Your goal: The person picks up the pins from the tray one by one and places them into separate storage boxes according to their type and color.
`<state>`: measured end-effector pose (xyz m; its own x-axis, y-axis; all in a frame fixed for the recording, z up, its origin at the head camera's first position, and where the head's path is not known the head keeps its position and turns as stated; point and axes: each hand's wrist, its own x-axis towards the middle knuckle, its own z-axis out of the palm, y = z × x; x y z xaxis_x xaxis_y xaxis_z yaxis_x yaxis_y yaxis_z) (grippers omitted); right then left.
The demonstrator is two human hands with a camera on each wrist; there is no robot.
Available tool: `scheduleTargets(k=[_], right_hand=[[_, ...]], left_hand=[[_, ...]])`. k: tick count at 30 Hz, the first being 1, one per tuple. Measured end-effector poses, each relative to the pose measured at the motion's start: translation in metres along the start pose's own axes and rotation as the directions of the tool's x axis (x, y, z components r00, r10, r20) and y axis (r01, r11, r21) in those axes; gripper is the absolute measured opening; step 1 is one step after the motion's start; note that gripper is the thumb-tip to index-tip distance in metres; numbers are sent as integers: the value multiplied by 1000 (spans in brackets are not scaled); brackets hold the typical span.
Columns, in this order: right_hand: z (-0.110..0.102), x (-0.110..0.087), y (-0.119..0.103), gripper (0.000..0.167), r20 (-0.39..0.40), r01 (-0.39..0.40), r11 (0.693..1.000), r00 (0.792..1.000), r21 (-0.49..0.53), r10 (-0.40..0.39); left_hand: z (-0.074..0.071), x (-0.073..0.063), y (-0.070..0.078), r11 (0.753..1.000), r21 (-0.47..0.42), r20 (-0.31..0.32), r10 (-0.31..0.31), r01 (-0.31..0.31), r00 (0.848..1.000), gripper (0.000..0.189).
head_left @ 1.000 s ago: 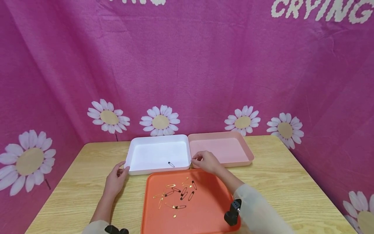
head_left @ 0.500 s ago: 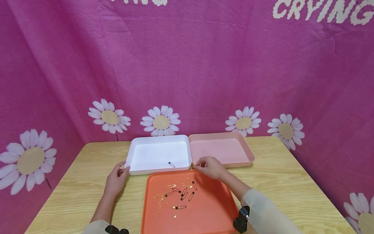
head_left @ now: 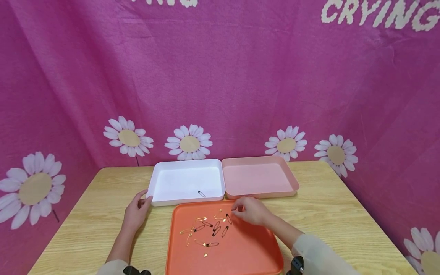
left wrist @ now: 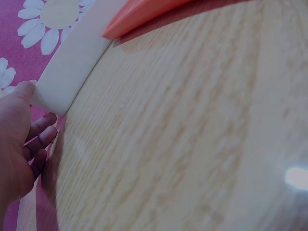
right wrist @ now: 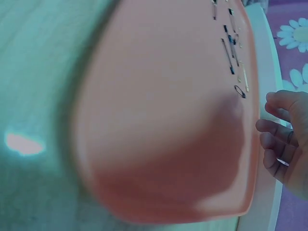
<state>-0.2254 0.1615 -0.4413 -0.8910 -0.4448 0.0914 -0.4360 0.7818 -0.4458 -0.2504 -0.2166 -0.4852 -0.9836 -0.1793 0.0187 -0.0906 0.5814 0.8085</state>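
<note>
My left hand (head_left: 135,214) rests against the near left corner of the white tray (head_left: 187,201), touching it with fingertips while the other fingers curl loosely. A single black safety pin (head_left: 201,194) lies in that tray. Over the back right part of the orange tray (head_left: 247,252) hovers my right hand (head_left: 252,212), its fingers loosely bent and nothing seen between them. Just left of its fingertips lies a black safety pin (head_left: 228,219). Several more black safety pins (head_left: 225,231) and gold safety pins (head_left: 201,219) are scattered on the orange tray, some touching or overlapping.
A pink tray (head_left: 261,177) stands right of the white one, side by side with it. The orange tray sits in front of both on the wooden table (head_left: 330,214). A magenta curtain (head_left: 220,84) with daisies hangs behind the table.
My right hand has moved from the meeting corners of the white and pink trays back toward me, over the orange tray. The left hand has stayed at the white tray.
</note>
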Motion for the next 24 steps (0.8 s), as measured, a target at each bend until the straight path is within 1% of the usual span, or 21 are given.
scheduleTargets(k=[4, 8, 10, 12, 18, 24], right_hand=[[6, -6, 0, 5, 20, 26, 1000, 999, -13, -26], [12, -10, 0, 4, 9, 97, 995, 995, -34, -97], [14, -11, -1, 5, 7, 111, 993, 994, -44, -111], [17, -12, -1, 6, 6, 100, 993, 995, -59, -100], [23, -13, -2, 10, -6, 33, 996, 999, -81, -34], [26, -13, -5, 13, -31, 7, 994, 999, -108, -11]], left_hand=[[0, 1, -2, 1000, -1, 3, 2, -2, 1000, 56], [0, 1, -2, 1000, -8, 5, -2, 2, 1000, 56], [0, 0, -2, 1000, -11, 5, -5, 5, 1000, 56], [0, 0, -2, 1000, -12, 4, -5, 5, 1000, 55], [0, -1, -1, 1000, -5, -1, -3, 3, 1000, 56], [0, -2, -1, 1000, -14, 7, -9, 9, 1000, 57]])
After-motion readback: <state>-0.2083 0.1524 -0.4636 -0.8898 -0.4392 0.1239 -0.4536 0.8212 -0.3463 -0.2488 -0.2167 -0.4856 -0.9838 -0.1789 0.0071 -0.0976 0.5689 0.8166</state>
